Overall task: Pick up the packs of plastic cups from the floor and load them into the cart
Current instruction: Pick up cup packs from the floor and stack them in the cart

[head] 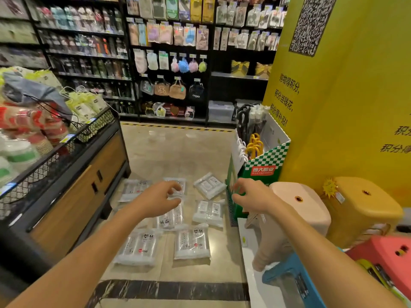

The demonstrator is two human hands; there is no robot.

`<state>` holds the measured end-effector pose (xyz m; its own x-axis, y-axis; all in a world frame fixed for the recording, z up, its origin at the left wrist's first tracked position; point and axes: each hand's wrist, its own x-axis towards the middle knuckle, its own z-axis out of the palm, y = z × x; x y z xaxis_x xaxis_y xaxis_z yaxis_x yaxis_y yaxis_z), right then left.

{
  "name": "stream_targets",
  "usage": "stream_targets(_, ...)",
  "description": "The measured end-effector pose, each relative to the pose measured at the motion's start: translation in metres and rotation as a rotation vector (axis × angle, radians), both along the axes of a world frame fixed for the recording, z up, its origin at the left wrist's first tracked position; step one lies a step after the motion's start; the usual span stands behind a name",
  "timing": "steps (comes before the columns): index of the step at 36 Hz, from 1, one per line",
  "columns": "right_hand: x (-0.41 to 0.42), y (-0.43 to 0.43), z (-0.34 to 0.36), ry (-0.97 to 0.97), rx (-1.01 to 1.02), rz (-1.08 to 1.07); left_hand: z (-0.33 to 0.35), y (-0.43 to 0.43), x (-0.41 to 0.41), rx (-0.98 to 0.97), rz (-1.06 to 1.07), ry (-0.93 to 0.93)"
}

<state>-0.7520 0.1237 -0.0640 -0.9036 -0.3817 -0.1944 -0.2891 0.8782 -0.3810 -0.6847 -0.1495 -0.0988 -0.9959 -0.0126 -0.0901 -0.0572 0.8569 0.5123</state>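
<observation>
Packs of plastic cups (pixel 192 242) lie flat on the floor (pixel 178 152), clear wrap w/ white labels. They form a loose cluster at 6 o'clock of the view, approx seven, some edges overlapping. L hand (pixel 160 197) hangs over the pack at 12 o'clock of the cluster. Its fingers (pixel 171 185) are loosely curled & spread, holding nothing; can't tell if the tips touch the wrap. R hand (pixel 251 196) is at 3 o'clock of the cluster, in front of a green-checked box (pixel 264 161), fingers half-curled, also empty. The box holds umbrellas (pixel 254 145). Pink stool (pixel 300 203) sits just beside R hand at its 3 o'clock, w/ yellow stool (pixel 360 205) further that way. Blue stool (pixel 289 283) is at 5 o'clock of the view. Display bin (pixel 73 185) w/ mesh rail stands at 9 o'clock, piled w/ goods. Shelves (pixel 169 63) at 12 o'clock.
</observation>
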Motion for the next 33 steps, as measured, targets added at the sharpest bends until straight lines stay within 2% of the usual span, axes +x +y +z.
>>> stream_targets(8, -0.116, -0.026, -0.027, -0.051, 0.014, 0.087, -0.02, -0.009, -0.097, -0.03, 0.071, -0.018)
stream_targets(18, -0.227, -0.059, -0.086, -0.18, 0.01, 0.073, -0.068, -0.042, -0.18, 0.037, 0.186, -0.037)
stream_targets(26, -0.303, -0.091, -0.164, -0.262, -0.003, -0.02, -0.147, -0.086, -0.263, 0.195, 0.211, -0.115)
stream_targets(33, -0.352, -0.111, -0.273, -0.372, -0.051, -0.114, -0.25, -0.113, -0.339, 0.318, 0.235, -0.211)
